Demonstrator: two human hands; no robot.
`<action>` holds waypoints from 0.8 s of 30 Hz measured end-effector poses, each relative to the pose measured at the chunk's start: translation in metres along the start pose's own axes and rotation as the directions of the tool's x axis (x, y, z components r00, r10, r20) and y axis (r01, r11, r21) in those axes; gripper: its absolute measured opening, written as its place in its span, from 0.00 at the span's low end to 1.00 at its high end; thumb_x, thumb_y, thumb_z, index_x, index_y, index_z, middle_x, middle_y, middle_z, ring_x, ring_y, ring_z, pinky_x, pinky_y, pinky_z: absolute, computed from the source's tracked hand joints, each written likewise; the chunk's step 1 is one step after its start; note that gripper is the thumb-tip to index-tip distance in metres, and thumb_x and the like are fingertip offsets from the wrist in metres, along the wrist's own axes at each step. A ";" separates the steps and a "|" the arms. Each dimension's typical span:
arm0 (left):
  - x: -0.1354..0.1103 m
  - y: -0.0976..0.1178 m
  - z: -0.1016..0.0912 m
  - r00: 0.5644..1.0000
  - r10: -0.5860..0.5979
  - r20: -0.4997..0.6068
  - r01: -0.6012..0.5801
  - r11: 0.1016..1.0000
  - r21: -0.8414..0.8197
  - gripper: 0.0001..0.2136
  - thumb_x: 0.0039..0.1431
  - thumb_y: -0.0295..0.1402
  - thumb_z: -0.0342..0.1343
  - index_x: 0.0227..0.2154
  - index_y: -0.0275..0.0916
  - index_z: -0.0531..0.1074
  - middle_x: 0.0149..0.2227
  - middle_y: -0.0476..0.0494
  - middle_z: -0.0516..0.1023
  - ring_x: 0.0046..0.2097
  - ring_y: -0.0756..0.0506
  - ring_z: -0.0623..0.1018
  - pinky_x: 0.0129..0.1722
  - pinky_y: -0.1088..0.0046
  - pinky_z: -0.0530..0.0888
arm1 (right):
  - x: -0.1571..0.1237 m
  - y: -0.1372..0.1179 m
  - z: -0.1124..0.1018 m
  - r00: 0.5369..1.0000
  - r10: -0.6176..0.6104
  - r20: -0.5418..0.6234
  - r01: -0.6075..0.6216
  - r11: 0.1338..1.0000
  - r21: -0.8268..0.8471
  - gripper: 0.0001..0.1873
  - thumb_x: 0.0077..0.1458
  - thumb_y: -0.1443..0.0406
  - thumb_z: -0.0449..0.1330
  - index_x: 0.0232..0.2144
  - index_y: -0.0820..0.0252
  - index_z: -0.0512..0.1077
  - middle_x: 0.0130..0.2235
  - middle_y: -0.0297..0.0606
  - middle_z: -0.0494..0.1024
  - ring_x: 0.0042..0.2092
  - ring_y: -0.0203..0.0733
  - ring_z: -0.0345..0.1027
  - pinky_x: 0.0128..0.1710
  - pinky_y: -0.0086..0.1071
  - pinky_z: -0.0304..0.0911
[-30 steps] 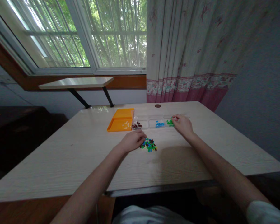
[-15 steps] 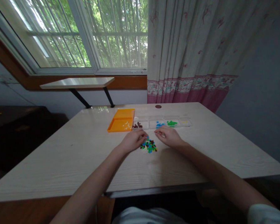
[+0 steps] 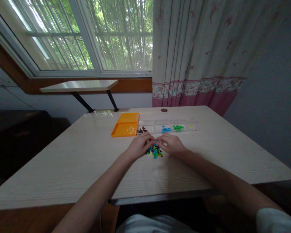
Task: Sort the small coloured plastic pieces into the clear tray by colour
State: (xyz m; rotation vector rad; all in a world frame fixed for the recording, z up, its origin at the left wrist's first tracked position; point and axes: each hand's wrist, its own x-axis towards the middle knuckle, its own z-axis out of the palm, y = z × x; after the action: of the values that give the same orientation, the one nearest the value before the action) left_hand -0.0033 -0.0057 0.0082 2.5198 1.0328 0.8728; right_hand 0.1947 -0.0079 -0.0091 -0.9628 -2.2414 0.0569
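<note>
My left hand (image 3: pixel 141 144) and my right hand (image 3: pixel 171 143) meet fingertip to fingertip over a pile of small mixed building bricks (image 3: pixel 155 151). Between the pinched fingers of both hands shows a tiny blue brick (image 3: pixel 155 140). The pile below holds green, blue, brown and yellow pieces, and my hands cover part of its far side. Just beyond my hands, a row of clear plastic trays (image 3: pixel 149 128) holds pieces by colour: brown bricks (image 3: pixel 142 130), blue bricks (image 3: pixel 166 129), green bricks (image 3: pixel 178 127) and a few yellow bricks (image 3: pixel 191 126).
An open orange case (image 3: pixel 124 124) with white pieces (image 3: pixel 131 130) in it stands left of the trays. Behind is a round brown disc (image 3: pixel 164 110) on the pale table (image 3: pixel 70 168). A small raised shelf (image 3: pixel 80 85) rises on black legs at the back left.
My right hand has moved left from near the trays to meet my left hand. A blue brick now shows between the fingertips of both. The left hand has barely shifted.
</note>
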 end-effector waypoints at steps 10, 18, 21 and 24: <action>0.000 -0.001 -0.001 1.000 -0.003 -0.007 0.002 1.000 -0.028 0.08 0.57 0.33 0.50 0.34 0.36 0.72 0.32 0.45 0.71 0.35 0.49 0.71 0.36 0.74 0.67 | 0.002 0.004 -0.006 0.999 -0.034 -0.016 0.034 0.999 -0.008 0.07 0.54 0.63 0.55 0.33 0.59 0.72 0.31 0.36 0.74 0.32 0.34 0.68 0.33 0.25 0.60; -0.002 -0.011 -0.002 0.987 0.002 0.158 -0.009 0.999 0.041 0.09 0.56 0.30 0.49 0.35 0.39 0.74 0.34 0.44 0.72 0.38 0.49 0.71 0.40 0.74 0.68 | 0.002 0.016 -0.024 0.990 0.057 -0.129 -0.060 0.998 -0.023 0.09 0.55 0.62 0.54 0.33 0.58 0.72 0.31 0.36 0.74 0.33 0.34 0.68 0.34 0.26 0.60; -0.002 -0.015 -0.001 0.985 -0.036 0.167 0.023 0.997 0.079 0.09 0.56 0.30 0.50 0.35 0.39 0.74 0.34 0.44 0.72 0.37 0.49 0.71 0.38 0.75 0.68 | 0.002 0.016 -0.028 0.987 0.060 -0.147 -0.064 0.998 -0.025 0.09 0.55 0.62 0.54 0.33 0.58 0.72 0.30 0.36 0.74 0.32 0.35 0.68 0.34 0.26 0.60; -0.002 -0.018 -0.001 0.982 -0.069 0.177 0.050 0.993 0.109 0.09 0.55 0.30 0.50 0.35 0.38 0.74 0.33 0.44 0.72 0.35 0.49 0.72 0.35 0.76 0.68 | 0.002 0.015 -0.030 0.986 0.057 -0.157 -0.060 0.998 -0.013 0.10 0.55 0.61 0.53 0.34 0.59 0.72 0.31 0.37 0.75 0.32 0.35 0.68 0.34 0.27 0.61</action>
State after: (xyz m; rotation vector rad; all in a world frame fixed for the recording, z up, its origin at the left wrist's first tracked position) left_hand -0.0149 0.0054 0.0002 2.5811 1.1136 0.5753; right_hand 0.2212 -0.0021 0.0111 -1.0077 -2.0736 -0.0118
